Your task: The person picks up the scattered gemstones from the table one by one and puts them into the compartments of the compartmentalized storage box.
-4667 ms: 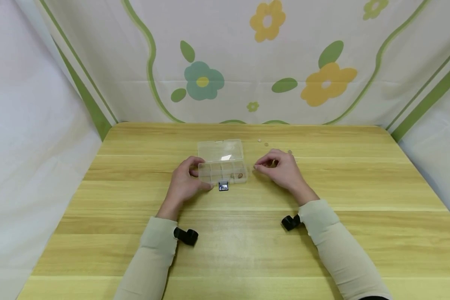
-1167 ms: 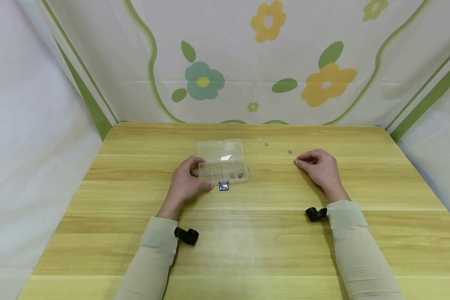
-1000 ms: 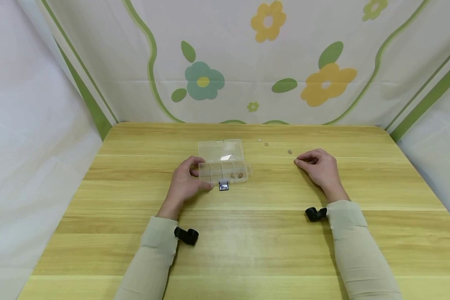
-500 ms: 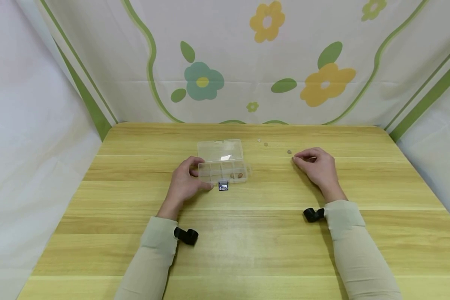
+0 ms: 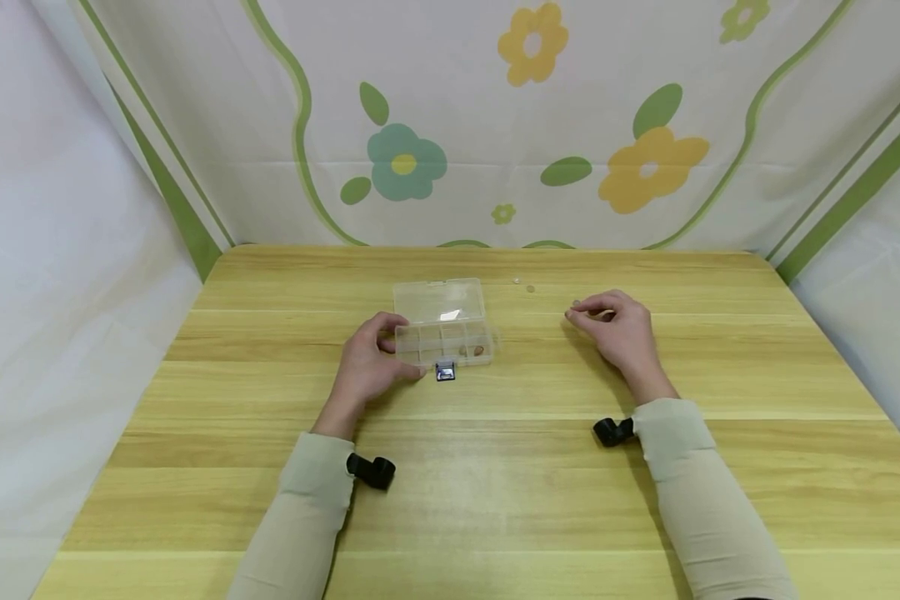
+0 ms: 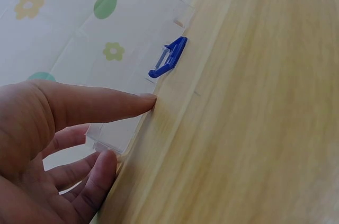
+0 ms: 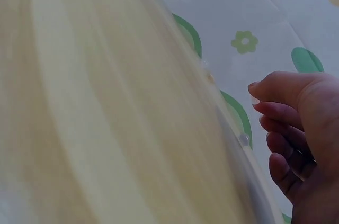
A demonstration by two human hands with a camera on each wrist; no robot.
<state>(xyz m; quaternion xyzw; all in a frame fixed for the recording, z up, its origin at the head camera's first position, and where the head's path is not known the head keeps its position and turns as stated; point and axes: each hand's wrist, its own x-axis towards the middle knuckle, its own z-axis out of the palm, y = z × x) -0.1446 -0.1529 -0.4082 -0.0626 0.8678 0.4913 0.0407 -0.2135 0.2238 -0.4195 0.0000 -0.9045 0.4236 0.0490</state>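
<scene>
A clear plastic compartment box [image 5: 431, 343] stands on the table with its lid [image 5: 427, 300] tipped back and its blue latch [image 6: 169, 57] hanging down at the front. My left hand [image 5: 371, 362] holds the box at its left end, thumb along the front edge and fingers behind. Inside, a brown bead [image 5: 478, 350] and a paler one lie in the front right compartments. My right hand [image 5: 618, 329] is to the right of the box, thumb and forefinger pinching a small pale bead [image 7: 255, 99], mostly hidden. Just behind its fingertips a small bead [image 7: 244, 139] lies on the table.
Two more tiny beads, a whitish one [image 5: 516, 281] and a brownish one [image 5: 530, 288], lie on the table [image 5: 450, 500] behind and right of the box. A white curtain [image 5: 270, 200] with printed flowers hangs beyond the back edge.
My right hand has gone from beside the box out to the right, and in the last half second has come back a little to the left. The left hand and box have stayed put.
</scene>
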